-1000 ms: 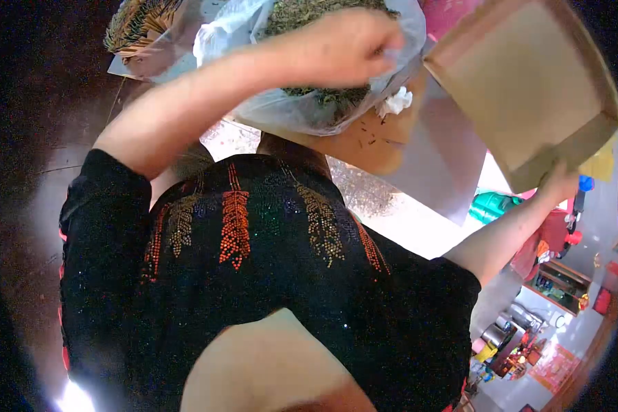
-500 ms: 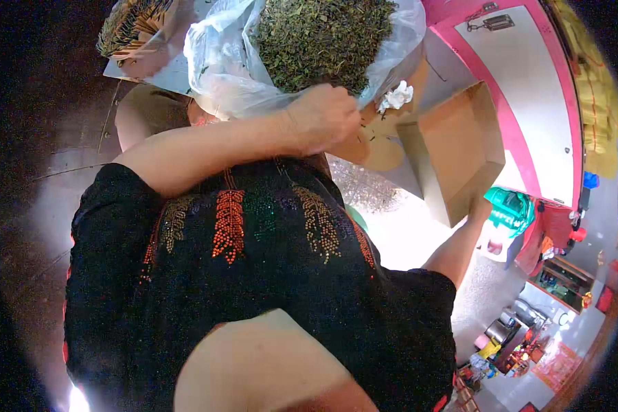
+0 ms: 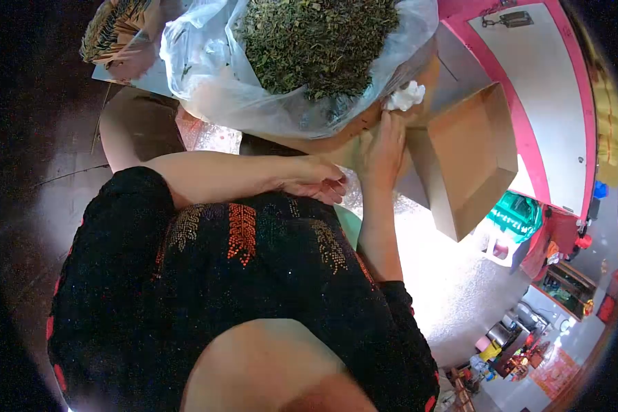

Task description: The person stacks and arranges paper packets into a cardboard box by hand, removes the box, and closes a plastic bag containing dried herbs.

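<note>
My left hand [image 3: 316, 180] is in front of my chest below the table edge, cupped with its fingers loosely curled; nothing shows in it. My right hand [image 3: 383, 151] lies on the brown table surface [image 3: 350, 141] with its fingers stretched out flat. It is just left of an empty open cardboard box [image 3: 470, 147], which stands tilted. A crumpled white tissue [image 3: 405, 96] is right above the right fingertips. Beyond both hands sits a clear plastic bag [image 3: 206, 89], its mouth wide around a heap of dried green-brown leaves [image 3: 316, 44].
At the upper left, a clear bag [image 3: 123, 34] holds dark-tipped brown pieces. A pink-and-white door or panel [image 3: 535, 82] rises on the right. Below it are a green bag [image 3: 515, 214] and a white stool [image 3: 499, 248]. Household clutter [image 3: 522, 343] fills the lower right.
My left hand has drawn back from the leaf bag's rim toward my chest and loosened from a fist. My right hand has left the box and moved left onto the table edge.
</note>
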The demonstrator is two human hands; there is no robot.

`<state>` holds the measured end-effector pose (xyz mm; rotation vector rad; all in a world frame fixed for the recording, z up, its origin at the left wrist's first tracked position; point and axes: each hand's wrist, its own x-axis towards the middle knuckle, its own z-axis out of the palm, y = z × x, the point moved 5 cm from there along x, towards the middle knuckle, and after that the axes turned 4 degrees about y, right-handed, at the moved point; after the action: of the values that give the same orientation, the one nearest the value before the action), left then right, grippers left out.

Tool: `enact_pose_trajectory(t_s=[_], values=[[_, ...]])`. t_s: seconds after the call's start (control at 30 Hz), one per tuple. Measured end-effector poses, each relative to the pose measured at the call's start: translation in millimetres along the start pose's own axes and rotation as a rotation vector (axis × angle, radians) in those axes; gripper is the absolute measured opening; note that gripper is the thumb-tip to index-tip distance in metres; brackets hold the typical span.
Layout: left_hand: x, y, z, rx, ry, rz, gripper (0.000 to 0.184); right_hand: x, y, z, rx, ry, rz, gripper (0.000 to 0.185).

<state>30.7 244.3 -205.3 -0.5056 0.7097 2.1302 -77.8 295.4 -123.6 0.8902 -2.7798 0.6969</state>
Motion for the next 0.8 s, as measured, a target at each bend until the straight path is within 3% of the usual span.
enact_pose_trajectory(t_s=[0.1, 0.17, 0.3, 0.4, 0.43, 0.47, 0.53, 0.6, 0.67, 0.7, 0.8], values=[[13.4, -7.5, -13.7, -0.077, -0.005, 0.014, 0.023, -8.6, 2.0, 5.6, -0.069, 0.049, -0.056, 0.047], [26.9, -10.4, -18.6, -0.252, 0.111, 0.162, 0.024, -25.5, -1.0, 4.2, -0.046, 0.046, -0.183, 0.044], [11.1, 0.4, -2.5, -0.478, 0.009, 0.299, 0.026, -61.5, -19.6, -8.0, 0.064, -0.029, -0.24, 0.043], [-3.8, 5.5, 3.7, -0.525, 0.068, 0.247, 0.025, -80.0, -31.7, -9.5, 0.242, -0.068, -0.322, 0.042], [22.7, -16.4, -23.6, -0.535, -0.152, 0.228, 0.025, -86.4, -33.5, -8.5, 0.325, -0.057, -0.4, 0.039], [16.6, -11.8, -15.1, -0.537, -0.15, 0.226, 0.025, -90.9, -35.8, -8.9, 0.41, -0.044, -0.477, 0.035], [-2.3, 0.4, -0.4, -0.519, 0.089, 0.182, 0.028, -70.1, -38.4, -8.4, 0.432, -0.131, -0.403, 0.029], [-8.3, 10.0, 16.8, -0.815, -0.807, 0.201, 0.028, -38.3, -31.7, -17.5, 0.317, 0.122, -0.314, 0.033], [2.8, 1.5, 0.0, -0.492, -0.021, 0.196, 0.026, -11.2, -29.2, -8.1, 0.197, 0.116, -0.294, 0.036], [-2.1, 5.2, 3.1, -0.49, -0.019, 0.199, 0.026, -4.5, -28.4, -4.4, 0.073, 0.109, -0.271, 0.039], [-8.1, 5.9, 3.4, -0.448, 0.083, 0.154, 0.024, -41.3, -27.3, 5.7, 0.138, -0.013, -0.325, 0.042]])
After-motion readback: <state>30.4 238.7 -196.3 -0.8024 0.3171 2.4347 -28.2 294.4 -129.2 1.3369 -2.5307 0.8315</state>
